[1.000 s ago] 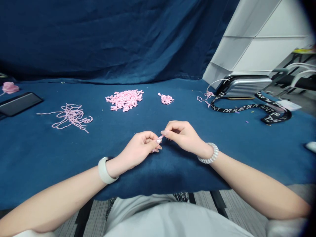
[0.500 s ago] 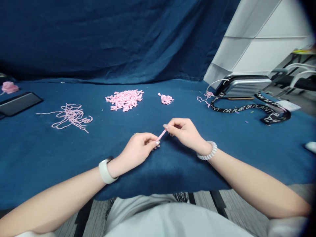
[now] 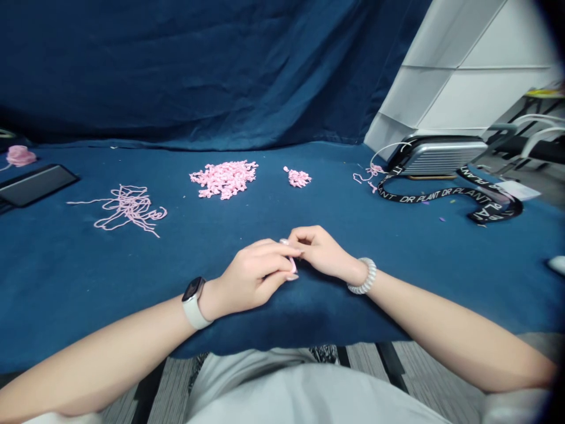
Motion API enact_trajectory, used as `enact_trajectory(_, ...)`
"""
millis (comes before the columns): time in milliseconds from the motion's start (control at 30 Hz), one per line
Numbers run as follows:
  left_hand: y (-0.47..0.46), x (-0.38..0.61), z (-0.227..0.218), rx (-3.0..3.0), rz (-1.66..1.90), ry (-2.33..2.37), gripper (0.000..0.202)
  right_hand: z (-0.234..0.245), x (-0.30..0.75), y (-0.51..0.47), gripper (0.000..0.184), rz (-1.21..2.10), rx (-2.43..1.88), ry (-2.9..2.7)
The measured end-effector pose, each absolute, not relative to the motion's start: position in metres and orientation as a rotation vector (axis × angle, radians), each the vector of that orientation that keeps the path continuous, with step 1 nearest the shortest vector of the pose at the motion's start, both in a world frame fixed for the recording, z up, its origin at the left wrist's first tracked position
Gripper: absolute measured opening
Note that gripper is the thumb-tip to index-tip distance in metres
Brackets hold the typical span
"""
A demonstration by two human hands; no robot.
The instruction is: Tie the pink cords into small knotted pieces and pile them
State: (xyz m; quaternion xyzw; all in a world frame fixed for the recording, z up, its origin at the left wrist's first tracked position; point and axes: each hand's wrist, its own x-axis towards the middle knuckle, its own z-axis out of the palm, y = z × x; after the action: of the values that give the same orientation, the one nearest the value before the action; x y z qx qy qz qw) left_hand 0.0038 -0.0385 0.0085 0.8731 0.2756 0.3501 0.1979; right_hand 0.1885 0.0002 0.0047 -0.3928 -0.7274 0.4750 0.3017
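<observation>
1. Dial ctr = fingertips, 12 = away from wearer. Nearest, 8 o'c: smartwatch (image 3: 193,299), dark glossy face, smooth pale band, on L wrist. Just past 3: coil hair tie (image 3: 362,277), ribbed, on R wrist.
2. L hand (image 3: 253,274): forefinger reaches twd R hand, thumb below; fingers & thumb seem to pinch slim pink strip (image 3: 293,266).
3. R hand (image 3: 321,252): thumb & forefinger bent in close by L forefinger tip; can't tell if they grip strip too.
4. Strip is at L fingertips: approx 3 o'c from L palm, 8 o'c from R palm, L hand nearer. Visible long axis approx 11-to-5; ends hidden. Narrow, smooth-looking; material unclear.
5. Under all: blue tablecloth (image 3: 198,247), matte, sl. creased.
6. 10 o'c: tangle of pink yarn (image 3: 131,206), thin loose loops, one tail stretched out L.
7. 2 o'c: black lanyard strap (image 3: 412,198), flat, curved, wht "DR PLANT" lettering.
8. 11 o'c: big heap of knotted pink yarn bits (image 3: 226,179), bumpy; 12 o'c: smaller heap (image 3: 299,178), same texture.
9. Btwn 9 & 10, far: flat dark tablet or phone (image 3: 37,184), rectangular; beyond it, rounded pink yarn ball (image 3: 20,155).
10. 2 o'c, farther: silver case (image 3: 445,158), ridged, rounded corners. Back: blue curtain (image 3: 220,65), draped folds.
</observation>
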Motion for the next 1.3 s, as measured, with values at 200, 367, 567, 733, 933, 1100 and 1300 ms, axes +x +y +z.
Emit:
enact_trajectory(200, -0.039, 0.005, 0.008, 2.375, 1.071, 0.851, 0.016, 0.004, 0.186, -0.002, 0.043, 1.329, -1.007, -1.905)
enact_trajectory(367, -0.039, 0.003, 0.007, 2.414, 1.239, 0.871, 0.017, 0.005, 0.185, -0.001, 0.043, 1.420, -0.985, -1.809)
enact_trajectory(567, -0.041, 0.007, 0.014, 2.176, 1.284, 1.103, 0.009, 0.006, 0.184, -0.003, 0.043, 1.391, -1.040, -1.824)
enact_trajectory(733, -0.038, 0.012, 0.021, 1.664, 1.252, 1.137, 0.012, 0.004, 0.184, -0.003, 0.037, 1.368, -1.041, -1.819)
enact_trajectory(933, -0.028, 0.013, 0.012, 1.200, 1.124, 1.022, 0.018, 0.011, 0.189, -0.001, 0.028, 1.194, -1.065, -1.815)
enact_trajectory(1100, -0.025, 0.014, 0.010, 1.055, 0.954, 0.941, 0.019, 0.013, 0.190, -0.003, 0.023, 0.938, -1.050, -1.869)
enact_trajectory(1300, -0.023, 0.012, 0.012, 1.003, 0.797, 0.910, 0.022, 0.012, 0.188, -0.010, 0.020, 0.693, -0.887, -1.940)
